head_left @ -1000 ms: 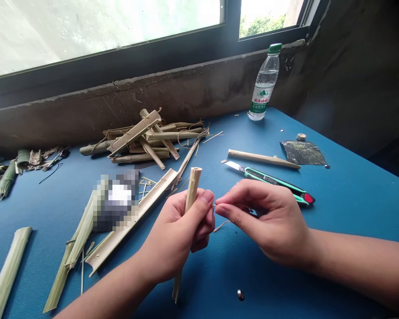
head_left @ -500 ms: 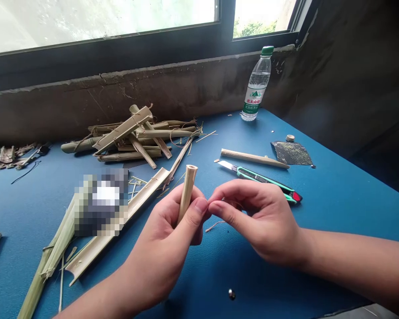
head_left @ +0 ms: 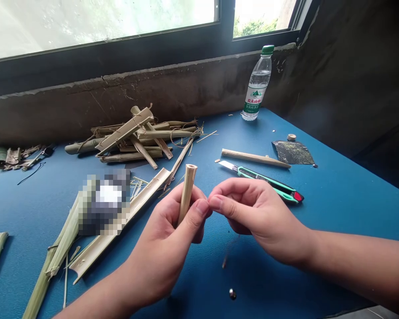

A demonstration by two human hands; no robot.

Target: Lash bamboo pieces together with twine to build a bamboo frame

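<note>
1. Our left hand [head_left: 177,230] is closed around a near-upright bamboo stick [head_left: 186,190], above the table [head_left: 335,208], toward its near edge.
2. Our right hand [head_left: 266,221] touches it at the fingertips, thumb and forefinger pressed together, seemingly pinching a thin strand [head_left: 224,262].
3. We judge the step as fine fingertip work beside the stick; the next move seems to call for a steady left grip.
4. A utility knife [head_left: 282,188] lies beyond, nearer the right edge.

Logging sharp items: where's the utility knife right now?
In the head view, the utility knife lies right of centre on the blue table, partly hidden behind the right hand, nearer than the wooden stick.
</note>
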